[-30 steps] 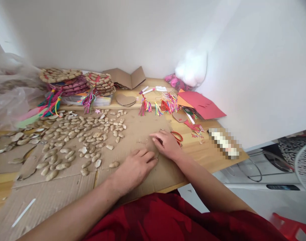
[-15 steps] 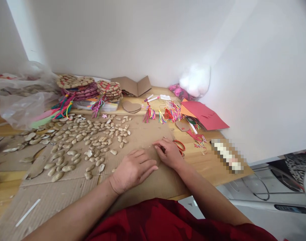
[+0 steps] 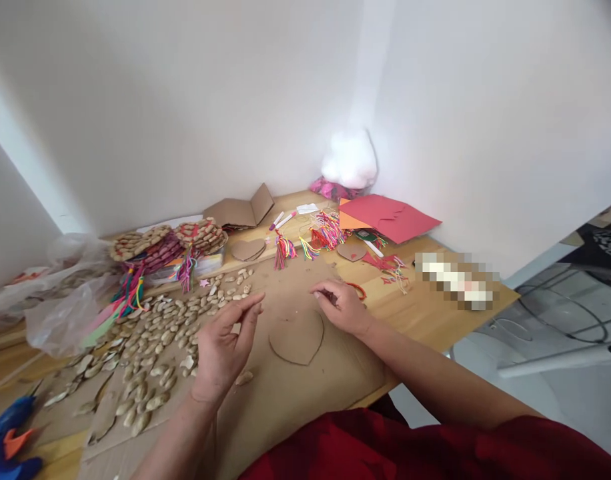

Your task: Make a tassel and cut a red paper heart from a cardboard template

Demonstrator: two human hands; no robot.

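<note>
Head view: the heart has been uncovered and left unheld, the left hand lifted at its nine o'clock, fingers slightly apart. Whether the right hand's fingers, at two o'clock, are closed cannot be told.

bright, diffuse light washes over the pale wall, and there it is, we've got glare: the white bundle in the corner burns out almost completely! shadows are soft, the red clothing reads darkest. we see the wide lens stretching things towards the edges, the upper right corner darkening, fine detail smearing among the peanuts, and blocky pixels masking one patch of the worktop.
</note>
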